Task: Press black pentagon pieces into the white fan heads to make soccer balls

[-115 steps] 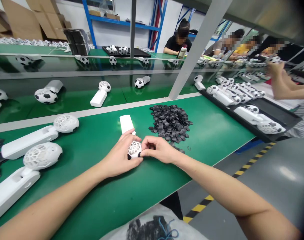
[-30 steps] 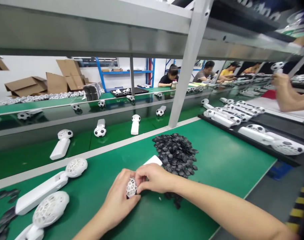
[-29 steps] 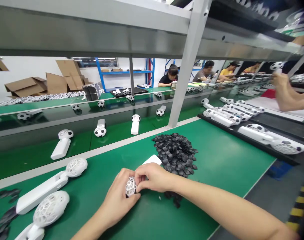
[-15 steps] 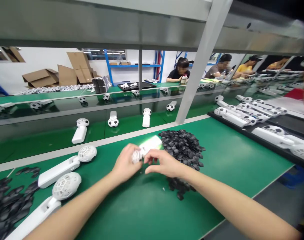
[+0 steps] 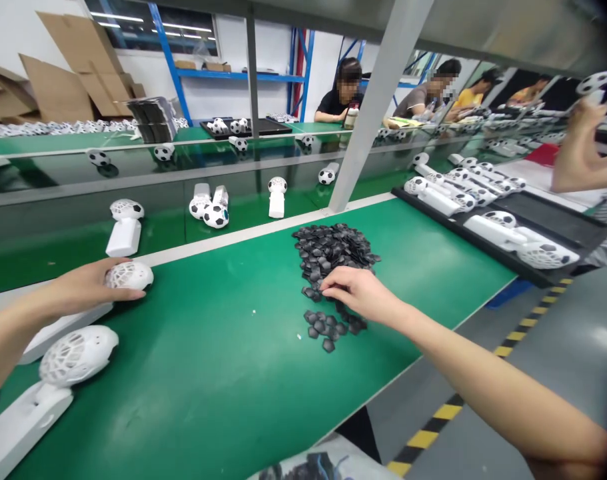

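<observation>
My left hand [image 5: 96, 287] has its fingers and thumb around the white, lattice-patterned head [image 5: 129, 277] of a white-handled piece lying at the left. Just in front of it lies a second piece with the same kind of lattice head [image 5: 78, 355] and a white handle [image 5: 26, 427]. At the near edge of a heap of black pentagonal chips [image 5: 333, 250], my right hand [image 5: 350, 288] has thumb and forefinger close together at the chips. Whatever is between those fingertips is too small to make out. Several loose chips [image 5: 328, 327] lie below that hand.
Beyond a pale rail, soccer-ball-headed pieces [image 5: 277, 193] lie on a green belt. A slanted post [image 5: 368, 113] rises behind the heap. To the right is a black tray [image 5: 488, 247] of white pieces. Several people sit farther back; another person's raised hand [image 5: 578, 143] holds a ball-headed piece.
My left hand has moved left to the lattice head, away from the white piece it held. My right hand has moved to the chips. The view has shifted; another ball-headed piece now lies on the belt.
</observation>
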A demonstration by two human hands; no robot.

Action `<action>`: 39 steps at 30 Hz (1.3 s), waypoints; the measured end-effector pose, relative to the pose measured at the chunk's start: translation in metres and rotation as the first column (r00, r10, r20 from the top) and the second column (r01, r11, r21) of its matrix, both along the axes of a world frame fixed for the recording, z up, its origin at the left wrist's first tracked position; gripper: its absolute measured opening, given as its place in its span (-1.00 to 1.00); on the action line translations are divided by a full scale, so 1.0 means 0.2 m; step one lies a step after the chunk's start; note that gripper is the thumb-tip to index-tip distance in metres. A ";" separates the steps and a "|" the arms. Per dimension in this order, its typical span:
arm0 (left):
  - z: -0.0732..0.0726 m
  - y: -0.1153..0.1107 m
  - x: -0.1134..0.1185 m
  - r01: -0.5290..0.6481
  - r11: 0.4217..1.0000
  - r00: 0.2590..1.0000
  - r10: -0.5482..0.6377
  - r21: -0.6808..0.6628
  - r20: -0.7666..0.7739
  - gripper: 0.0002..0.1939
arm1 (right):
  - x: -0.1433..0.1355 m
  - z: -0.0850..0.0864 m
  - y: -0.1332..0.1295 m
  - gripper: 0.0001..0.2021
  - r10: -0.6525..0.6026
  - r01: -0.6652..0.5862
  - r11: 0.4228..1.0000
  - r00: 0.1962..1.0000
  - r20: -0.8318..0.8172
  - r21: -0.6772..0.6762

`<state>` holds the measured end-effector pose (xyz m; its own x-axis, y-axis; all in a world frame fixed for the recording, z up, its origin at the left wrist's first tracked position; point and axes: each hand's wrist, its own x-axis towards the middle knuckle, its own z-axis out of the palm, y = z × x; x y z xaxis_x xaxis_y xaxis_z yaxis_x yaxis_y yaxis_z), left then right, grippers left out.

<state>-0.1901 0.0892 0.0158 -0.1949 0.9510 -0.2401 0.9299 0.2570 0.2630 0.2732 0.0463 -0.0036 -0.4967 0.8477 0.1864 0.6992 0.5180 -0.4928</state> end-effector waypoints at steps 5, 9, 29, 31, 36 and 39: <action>0.13 -0.07 0.36 0.247 0.952 0.969 -0.243 0.183 -0.043 -0.30 | -0.15 -0.03 0.00 -0.86 -0.020 -0.014 0.993 0.956 0.293 0.113; 0.18 -0.18 0.73 0.466 0.836 0.868 -0.495 0.291 0.031 -0.29 | -0.19 -0.02 0.02 -0.91 -0.101 0.091 0.995 0.925 0.367 0.045; -0.07 -0.37 0.93 0.551 0.808 0.806 -0.580 0.209 0.118 -0.44 | -0.06 0.02 -0.04 -0.91 -0.129 0.129 0.992 0.982 0.135 0.005; -0.08 -0.38 0.94 0.542 0.813 0.815 -0.570 0.210 0.105 -0.44 | -0.08 0.01 -0.02 -0.91 -0.155 0.155 0.988 0.977 0.147 0.012; -0.09 -0.39 0.95 0.525 0.819 0.830 -0.553 0.230 0.072 -0.44 | -0.17 -0.04 0.00 -0.88 -0.120 0.077 0.988 0.923 0.365 0.132; -0.09 -0.39 0.96 0.522 0.816 0.828 -0.555 0.249 0.083 -0.40 | -0.22 -0.06 -0.02 -0.85 -0.071 -0.031 0.981 0.861 0.503 0.192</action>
<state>0.0019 0.0113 -0.0025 0.3847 0.9230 -0.0108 0.8498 -0.3495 0.3946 0.2301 0.0424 -0.0160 -0.5489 0.8330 0.0695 0.8359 0.5477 0.0358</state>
